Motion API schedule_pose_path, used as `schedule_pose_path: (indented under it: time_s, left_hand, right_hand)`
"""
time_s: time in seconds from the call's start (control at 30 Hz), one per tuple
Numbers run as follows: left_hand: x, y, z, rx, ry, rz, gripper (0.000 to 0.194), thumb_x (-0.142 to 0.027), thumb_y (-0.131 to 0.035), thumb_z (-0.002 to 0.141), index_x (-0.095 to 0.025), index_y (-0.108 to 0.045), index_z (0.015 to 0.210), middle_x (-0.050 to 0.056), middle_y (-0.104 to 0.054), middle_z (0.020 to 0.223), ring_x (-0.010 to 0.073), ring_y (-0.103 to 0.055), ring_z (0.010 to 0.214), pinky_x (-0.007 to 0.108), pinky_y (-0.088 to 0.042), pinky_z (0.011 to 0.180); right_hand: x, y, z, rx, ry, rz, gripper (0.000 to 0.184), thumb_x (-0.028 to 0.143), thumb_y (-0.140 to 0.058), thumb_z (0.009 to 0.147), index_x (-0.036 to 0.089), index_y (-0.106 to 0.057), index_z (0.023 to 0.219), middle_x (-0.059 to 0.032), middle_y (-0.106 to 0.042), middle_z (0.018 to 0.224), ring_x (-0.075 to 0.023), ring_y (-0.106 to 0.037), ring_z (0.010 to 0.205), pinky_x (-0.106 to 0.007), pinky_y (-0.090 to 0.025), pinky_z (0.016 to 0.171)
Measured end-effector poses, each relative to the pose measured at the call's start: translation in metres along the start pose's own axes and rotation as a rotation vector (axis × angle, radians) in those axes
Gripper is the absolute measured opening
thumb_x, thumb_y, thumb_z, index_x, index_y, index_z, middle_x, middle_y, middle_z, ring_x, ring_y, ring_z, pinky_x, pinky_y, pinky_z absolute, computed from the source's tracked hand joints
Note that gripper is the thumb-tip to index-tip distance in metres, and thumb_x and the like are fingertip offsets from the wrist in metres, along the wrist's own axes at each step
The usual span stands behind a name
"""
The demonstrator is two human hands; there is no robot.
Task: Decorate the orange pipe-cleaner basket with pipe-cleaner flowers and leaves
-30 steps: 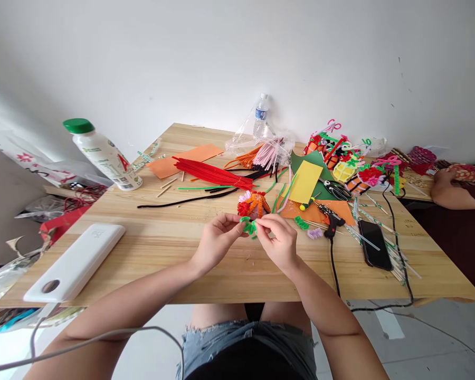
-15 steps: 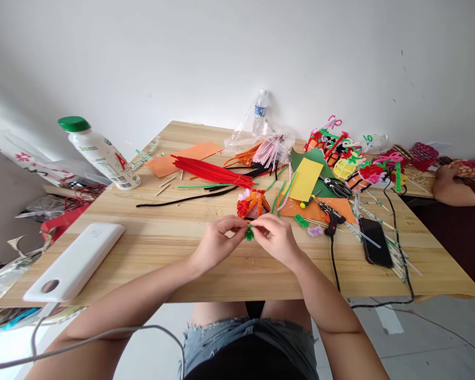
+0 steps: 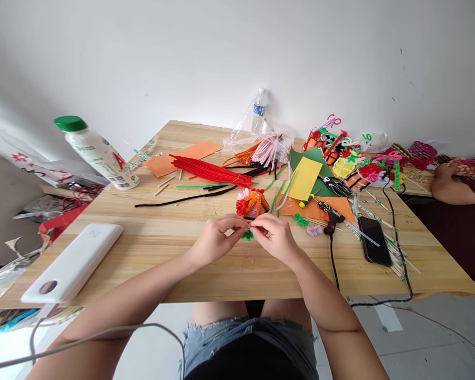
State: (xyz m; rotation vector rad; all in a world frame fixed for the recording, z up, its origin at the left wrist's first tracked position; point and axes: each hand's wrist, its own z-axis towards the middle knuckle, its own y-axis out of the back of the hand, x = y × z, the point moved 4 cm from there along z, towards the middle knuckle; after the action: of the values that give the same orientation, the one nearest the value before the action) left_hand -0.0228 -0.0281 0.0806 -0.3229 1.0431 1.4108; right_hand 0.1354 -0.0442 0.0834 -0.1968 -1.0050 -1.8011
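Observation:
My left hand (image 3: 217, 240) and my right hand (image 3: 275, 238) meet near the table's front middle, fingertips pinched together. Between them is a small green pipe cleaner piece (image 3: 248, 236), bent into loops that hang below the fingertips. Its upper part is hidden by the fingers. Just behind my hands sits an orange, red and pink pipe cleaner craft (image 3: 253, 203). To the right lie a green pipe cleaner coil (image 3: 301, 220) and a lilac one (image 3: 315, 231), beside a black glue gun (image 3: 333, 219).
Red pipe cleaners (image 3: 211, 170) lie in a bundle behind. Pliers (image 3: 335, 186) rest on green paper (image 3: 296, 158). A phone (image 3: 374, 240) sits on paper straws at right, near a black cord. A white power bank (image 3: 73, 263) and a bottle (image 3: 98, 153) stand left. Another person's arm (image 3: 447, 184) is at far right.
My fingers have shifted slightly around the green pipe cleaner piece, and its loops look more spread below the fingertips. The whole view has moved a little; the other things stay in place.

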Motion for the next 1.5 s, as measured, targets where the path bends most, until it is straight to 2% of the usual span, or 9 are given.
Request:
schedule_pose_path:
  time_s: [0.17, 0.3, 0.4, 0.5, 0.67, 0.87, 1.0, 1.3, 1.5]
  left_hand:
    - [-0.002, 0.001, 0.001, 0.029, -0.001, -0.025, 0.013, -0.021, -0.059, 0.088, -0.016, -0.069, 0.080, 0.007, -0.072, 0.080, 0.0142, -0.067, 0.072, 0.025, -0.053, 0.067]
    - [0.001, 0.001, 0.000, 0.047, 0.043, -0.046, 0.014, -0.025, -0.061, 0.087, -0.016, -0.069, 0.078, 0.007, -0.072, 0.078, 0.0147, -0.067, 0.071, 0.025, -0.053, 0.066]
    - [0.007, -0.001, -0.002, 0.028, 0.167, -0.169, 0.018, -0.032, -0.065, 0.084, -0.015, -0.068, 0.084, 0.007, -0.072, 0.079, 0.0151, -0.067, 0.070, 0.026, -0.054, 0.066]
    - [0.009, -0.005, -0.005, 0.003, 0.319, -0.385, 0.032, -0.042, -0.067, 0.082, -0.014, -0.065, 0.096, 0.008, -0.072, 0.087, 0.0160, -0.068, 0.076, 0.028, -0.057, 0.070]
    - [0.006, -0.021, -0.011, 0.153, 0.483, -0.571, 0.041, -0.048, -0.071, 0.077, -0.012, -0.065, 0.096, 0.007, -0.072, 0.083, 0.0180, -0.069, 0.077, 0.032, -0.058, 0.074]
    - [0.010, -0.026, -0.013, 0.086, 0.529, -0.625, 0.043, -0.052, -0.065, 0.081, -0.012, -0.067, 0.095, 0.007, -0.074, 0.081, 0.0191, -0.071, 0.074, 0.036, -0.060, 0.077]
    - [0.010, -0.026, -0.010, 0.112, 0.563, -0.684, 0.043, -0.053, -0.068, 0.078, -0.012, -0.067, 0.090, 0.007, -0.073, 0.076, 0.0185, -0.070, 0.069, 0.034, -0.061, 0.070]
    - [0.013, -0.027, -0.009, 0.124, 0.626, -0.685, 0.045, -0.056, -0.069, 0.075, -0.011, -0.064, 0.080, 0.005, -0.069, 0.065, 0.0151, -0.066, 0.057, 0.029, -0.058, 0.058]
    - [0.016, -0.024, -0.009, 0.134, 0.637, -0.569, 0.049, -0.062, -0.065, 0.075, -0.013, -0.061, 0.074, 0.002, -0.066, 0.056, 0.0126, -0.062, 0.049, 0.025, -0.054, 0.051]
  right_hand:
    - [0.005, 0.003, 0.000, -0.020, 0.127, -0.023, 0.013, 0.015, -0.057, 0.089, 0.019, -0.068, 0.093, -0.0074, -0.069, 0.085, -0.0145, -0.067, 0.076, -0.024, -0.056, 0.066]
    - [0.007, 0.004, 0.002, -0.029, 0.156, -0.040, 0.012, 0.013, -0.057, 0.089, 0.018, -0.068, 0.089, -0.0069, -0.069, 0.083, -0.0140, -0.067, 0.075, -0.023, -0.056, 0.066]
    - [0.010, 0.006, 0.003, -0.058, 0.158, -0.055, 0.013, 0.011, -0.056, 0.087, 0.018, -0.067, 0.086, -0.0065, -0.069, 0.080, -0.0132, -0.065, 0.071, -0.022, -0.055, 0.062]
    - [0.012, 0.008, 0.003, -0.114, 0.141, -0.074, 0.012, 0.010, -0.057, 0.087, 0.017, -0.067, 0.085, -0.0063, -0.068, 0.079, -0.0128, -0.064, 0.068, -0.023, -0.054, 0.060]
    - [0.009, 0.008, 0.001, -0.193, 0.016, -0.034, 0.010, 0.016, -0.058, 0.087, 0.020, -0.067, 0.084, -0.0050, -0.068, 0.079, -0.0137, -0.062, 0.067, -0.025, -0.052, 0.058]
    - [-0.005, -0.003, -0.006, -0.233, -0.247, 0.187, 0.009, 0.024, -0.060, 0.086, 0.019, -0.061, 0.079, -0.0022, -0.062, 0.077, -0.0112, -0.056, 0.061, -0.023, -0.046, 0.052]
    - [-0.010, -0.010, -0.010, -0.250, -0.398, 0.347, 0.013, 0.030, -0.061, 0.086, 0.019, -0.058, 0.079, 0.0003, -0.059, 0.072, -0.0102, -0.056, 0.055, -0.022, -0.045, 0.048]
    - [-0.011, -0.013, -0.006, -0.235, -0.577, 0.551, 0.026, 0.043, -0.068, 0.079, 0.020, -0.056, 0.076, 0.0059, -0.052, 0.055, -0.0073, -0.046, 0.042, -0.021, -0.039, 0.039]
    - [-0.016, -0.015, -0.007, -0.223, -0.651, 0.600, 0.027, 0.043, -0.072, 0.074, 0.019, -0.059, 0.073, 0.0078, -0.048, 0.050, -0.0055, -0.040, 0.039, -0.019, -0.032, 0.035]
